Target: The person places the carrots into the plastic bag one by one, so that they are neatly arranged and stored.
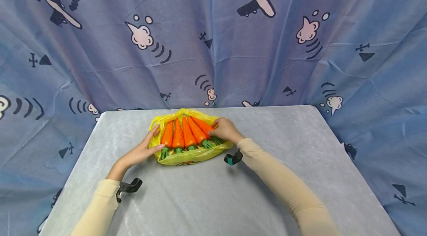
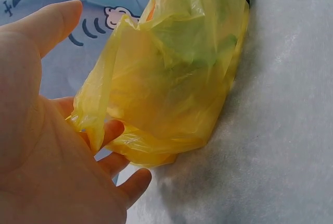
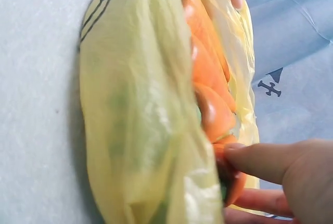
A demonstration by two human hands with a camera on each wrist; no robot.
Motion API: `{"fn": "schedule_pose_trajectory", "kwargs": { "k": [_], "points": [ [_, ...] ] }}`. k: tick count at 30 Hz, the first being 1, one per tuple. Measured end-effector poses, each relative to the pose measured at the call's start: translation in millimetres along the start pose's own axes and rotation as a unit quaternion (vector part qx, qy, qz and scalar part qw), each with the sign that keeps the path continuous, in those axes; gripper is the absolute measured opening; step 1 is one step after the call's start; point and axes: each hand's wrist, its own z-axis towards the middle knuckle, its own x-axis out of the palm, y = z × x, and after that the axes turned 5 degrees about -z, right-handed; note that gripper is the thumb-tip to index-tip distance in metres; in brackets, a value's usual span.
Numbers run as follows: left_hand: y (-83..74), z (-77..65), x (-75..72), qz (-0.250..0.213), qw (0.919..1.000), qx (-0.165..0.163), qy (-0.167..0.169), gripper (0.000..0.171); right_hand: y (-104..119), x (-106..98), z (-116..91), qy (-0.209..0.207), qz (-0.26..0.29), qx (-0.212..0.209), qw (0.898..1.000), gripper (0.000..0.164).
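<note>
Several orange carrots [image 1: 178, 135] with green tops lie side by side in a yellow plastic bag [image 1: 190, 159], whose mouth gapes upward. My left hand [image 1: 138, 153] is at the bag's left side, thumb spread from the other fingers. In the left wrist view, a loose fold of the bag [image 2: 106, 78] lies against those fingers, and the thumb stands free. At the right end, my right hand [image 1: 227, 131] pinches the rightmost carrot [image 3: 231, 172] between thumb and fingers. The front of the bag hides part of the carrots in the right wrist view.
A grey-white table [image 1: 207, 199] carries the bag near its far edge. Behind it hangs a blue curtain [image 1: 186, 43] printed with airplanes and clouds. Dark camera mounts [image 1: 131, 185] are strapped to both wrists, close above the table.
</note>
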Motion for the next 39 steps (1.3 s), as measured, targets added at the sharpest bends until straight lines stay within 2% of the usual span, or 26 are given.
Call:
{"fn": "schedule_pose_trajectory", "kwargs": {
  "k": [9,23,39],
  "points": [
    [1.0,0.7,0.3,-0.005,1.0,-0.001,0.006,0.086,-1.3,9.8,12.5,-0.031,0.03,-0.004,0.999,0.035],
    [3.5,1.9,-2.2,-0.011,0.9999,-0.005,0.011,0.087,-9.6,-1.4,5.6,0.007,0.01,-0.028,1.0,0.039],
    [4.0,1.5,-2.5,-0.005,1.0,-0.001,0.007,0.086,-13.4,3.9,1.2,-0.01,0.029,-0.027,0.999,0.035]
  ]
}}
